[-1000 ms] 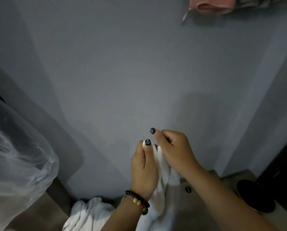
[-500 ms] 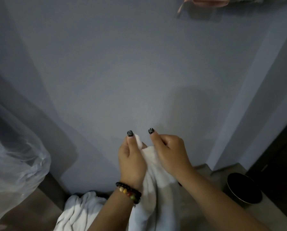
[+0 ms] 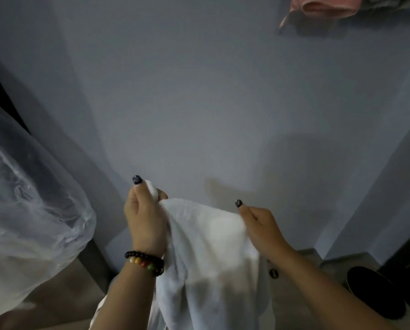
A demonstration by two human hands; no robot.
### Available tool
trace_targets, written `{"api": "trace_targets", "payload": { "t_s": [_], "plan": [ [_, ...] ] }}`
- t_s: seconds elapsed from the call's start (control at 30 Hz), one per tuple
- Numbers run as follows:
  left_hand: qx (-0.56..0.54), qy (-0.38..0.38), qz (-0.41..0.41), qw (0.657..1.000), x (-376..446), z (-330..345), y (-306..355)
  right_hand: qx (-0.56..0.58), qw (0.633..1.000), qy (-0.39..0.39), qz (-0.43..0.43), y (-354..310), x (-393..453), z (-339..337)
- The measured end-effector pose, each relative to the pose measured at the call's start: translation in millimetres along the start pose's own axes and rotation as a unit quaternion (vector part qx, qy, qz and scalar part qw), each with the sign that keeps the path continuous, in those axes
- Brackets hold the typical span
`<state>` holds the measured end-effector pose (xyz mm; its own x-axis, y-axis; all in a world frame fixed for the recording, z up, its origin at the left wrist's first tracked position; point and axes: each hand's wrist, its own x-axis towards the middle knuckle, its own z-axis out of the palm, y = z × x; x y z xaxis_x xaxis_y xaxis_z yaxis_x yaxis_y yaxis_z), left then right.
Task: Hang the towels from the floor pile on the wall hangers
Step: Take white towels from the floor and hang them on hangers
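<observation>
White towel (image 3: 211,253) hangs spread between both hands, top edge taut, likely to square it for hanging; left hand (image 3: 146,222) pinches one corner, right hand (image 3: 261,227) curls round the other, facing a bare grey wall (image 3: 199,103) with a pink towel (image 3: 322,5) hung above

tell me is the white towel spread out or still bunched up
Partly spread: the left hand and right hand pinch the white towel apart along its top edge; the rest hangs in folds.

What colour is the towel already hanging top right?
Pink, maybe salmon, the hanging towel at the top edge of the head view, partly cut off.
</observation>
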<state>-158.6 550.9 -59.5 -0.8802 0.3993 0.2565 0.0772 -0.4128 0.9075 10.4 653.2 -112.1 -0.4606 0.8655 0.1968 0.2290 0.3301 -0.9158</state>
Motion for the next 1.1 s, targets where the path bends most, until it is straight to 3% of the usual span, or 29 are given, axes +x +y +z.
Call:
{"api": "trace_targets", "payload": {
  "t_s": [0.2,0.37,0.53,0.7,0.9,1.03,1.1],
  "plan": [
    [0.171,-0.103,0.118,0.973,-8.3,1.0,-12.7,-0.027,0.984,0.03,-0.172,-56.1,16.9,10.1],
    [0.194,-0.146,0.166,0.956,-29.6,20.2,-15.0,-0.042,0.964,0.03,-0.26,-93.0,20.6,24.7],
    [0.146,-0.13,0.149,0.969,-31.3,31.1,-15.7,-0.07,0.953,0.047,-0.291,-96.7,15.5,24.6],
    [0.138,-0.082,0.106,0.981,-34.8,38.3,-17.1,-0.048,0.963,0.081,-0.251,-82.0,8.0,22.1],
    [0.095,0.01,0.005,0.995,-29.4,48.0,-12.8,0.004,0.987,0.118,-0.109,-22.7,-9.4,32.8],
    [0.046,0.101,-0.065,0.992,-16.6,46.1,-0.2,0.121,0.991,0.029,-0.044,14.9,-25.0,42.8],
    [0.027,0.133,-0.084,0.987,-8.6,42.1,2.9,0.122,0.992,0.001,-0.022,25.9,-31.3,46.4]
  ]
}}
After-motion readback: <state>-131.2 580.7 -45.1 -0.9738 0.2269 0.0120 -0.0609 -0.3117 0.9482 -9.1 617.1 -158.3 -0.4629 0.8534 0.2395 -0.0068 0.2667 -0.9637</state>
